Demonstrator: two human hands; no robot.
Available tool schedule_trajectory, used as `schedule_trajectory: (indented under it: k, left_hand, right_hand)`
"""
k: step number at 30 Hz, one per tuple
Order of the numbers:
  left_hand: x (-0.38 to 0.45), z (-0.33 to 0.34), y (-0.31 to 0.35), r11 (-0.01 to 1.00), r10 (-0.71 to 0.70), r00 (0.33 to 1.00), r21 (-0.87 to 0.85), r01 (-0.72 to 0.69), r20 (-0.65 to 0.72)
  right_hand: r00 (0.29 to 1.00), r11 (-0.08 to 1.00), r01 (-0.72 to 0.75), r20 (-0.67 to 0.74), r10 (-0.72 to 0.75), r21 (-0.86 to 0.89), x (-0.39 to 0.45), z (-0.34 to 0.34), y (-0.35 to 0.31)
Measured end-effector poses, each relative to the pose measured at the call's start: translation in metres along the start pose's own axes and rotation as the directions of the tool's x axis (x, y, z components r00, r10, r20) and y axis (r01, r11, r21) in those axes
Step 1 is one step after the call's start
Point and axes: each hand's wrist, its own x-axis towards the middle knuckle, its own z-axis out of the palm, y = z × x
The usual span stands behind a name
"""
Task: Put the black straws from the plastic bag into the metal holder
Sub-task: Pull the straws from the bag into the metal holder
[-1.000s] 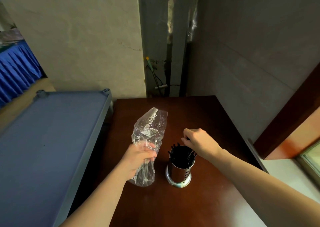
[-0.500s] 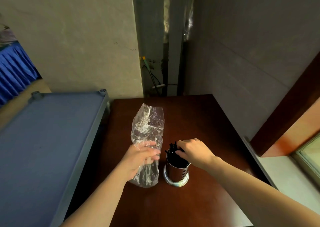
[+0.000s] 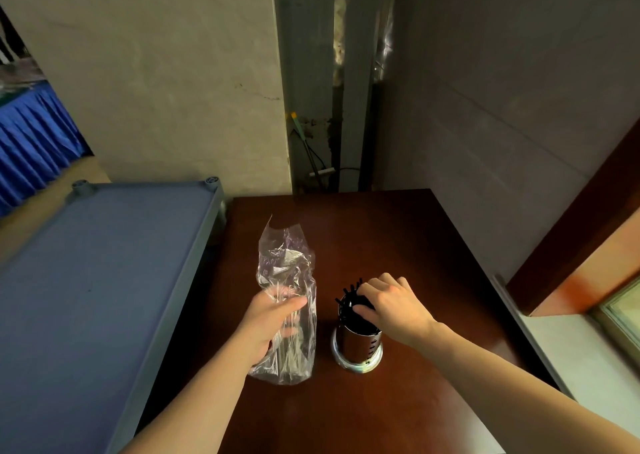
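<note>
While the right hand (image 3: 393, 306) sits on top of the black straws (image 3: 349, 301) in the metal holder (image 3: 358, 348), main risk is a tip-over: holder is tall, narrow, on a small flared base, and a sideways push from that hand could topple it toward 9 o'clock into the plastic bag (image 3: 285, 301). Straws fan out at the rim, so a hard press could also bend or flick some out onto the table (image 3: 398, 232). Bag is thin film and looks empty, though I can't tell for sure through the creases; if any straws remain, a loose grip could drop them.

Right hand: palm down, fingers curled over the straw tops, thumb at the near side, clamped lightly on the bunch as far as visible; forearm enters from 4 o'clock. Left hand (image 3: 273, 318): wrapped round the bag's middle, thumb across the front, holding it upright, forearm from 7 o'clock.

Holder stands at table centre, bag just beside it at 9 o'clock, not touching. Grey shelf (image 3: 104, 263) further toward 9 o'clock
</note>
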Motion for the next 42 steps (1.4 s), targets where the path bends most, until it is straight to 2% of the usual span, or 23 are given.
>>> schedule_trajectory:
  k: [6,12,23,32,35,38,40,42]
  left_hand:
    - [0.005,-0.015,-0.008,0.99,-0.022,0.994,0.135,0.036,-0.106]
    - [0.011,-0.039,-0.018,0.978,-0.048,0.981,0.19,0.084,-0.187]
    - [0.027,-0.092,-0.024,0.955,-0.096,0.966,0.253,0.157,-0.238]
    - [0.041,-0.106,-0.03,0.902,-0.057,0.933,0.383,0.201,-0.357]
    - [0.043,-0.096,-0.021,0.816,0.04,0.903,0.536,0.217,-0.427]
    - [0.041,-0.077,-0.007,0.687,0.23,0.864,0.704,0.181,-0.448]
    - [0.037,-0.057,0.001,0.612,0.343,0.862,0.785,0.096,-0.373]
    - [0.032,-0.032,0.004,0.585,0.421,0.874,0.809,-0.057,-0.243]
  right_hand:
    - [1.0,0.999,-0.022,-0.017,0.022,0.031,-0.003,0.003,-0.004]
    - [0.998,0.997,-0.032,-0.043,0.035,0.069,-0.007,-0.001,-0.007]
    - [0.998,0.994,-0.049,-0.03,0.052,0.101,-0.015,-0.001,-0.009]
    - [0.993,0.969,-0.109,-0.019,0.116,0.221,-0.023,0.005,0.004]
    - [0.99,0.941,-0.133,-0.005,0.142,0.312,-0.028,0.005,0.009]
    - [0.981,0.869,-0.187,0.035,0.192,0.459,-0.034,0.006,0.015]
    - [0.972,0.807,-0.222,0.063,0.224,0.547,-0.039,0.008,0.019]
    - [0.962,0.741,-0.26,0.105,0.25,0.619,-0.045,0.012,0.023]
